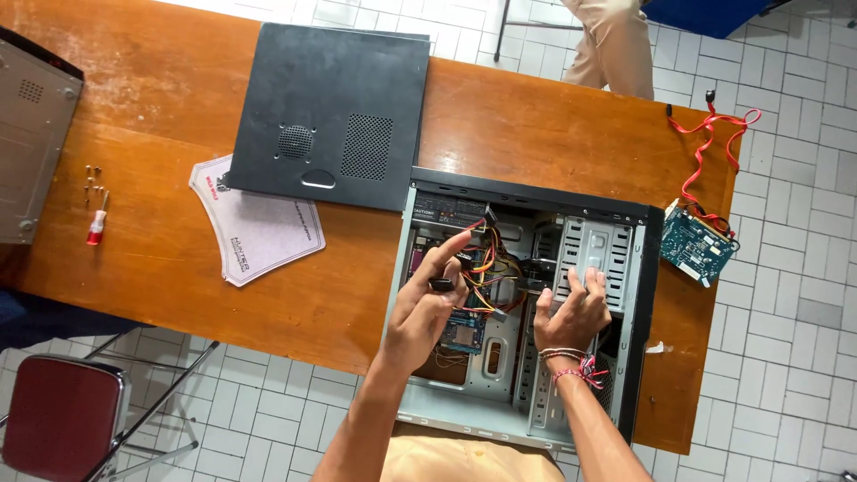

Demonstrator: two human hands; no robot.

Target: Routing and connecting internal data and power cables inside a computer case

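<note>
An open desktop computer case (641,268) lies on its side on a wooden table (170,98). Inside it I see a motherboard, a grey drive cage (596,245) and a bundle of coloured cables (493,268). My left hand (428,308) hovers over the motherboard and pinches a small black connector (441,285), forefinger pointing at the cables. My right hand (571,312) rests on the drive cage with its fingers spread, holding nothing; braided bands circle its wrist.
The black side panel (335,112) lies on the table behind the case, over a white printed card (259,223). A green circuit board (694,243) with a red cable (710,147) sits at the right. A red screwdriver (96,228), screws, a grey box (31,134) lie left. A red chair (58,415) stands below.
</note>
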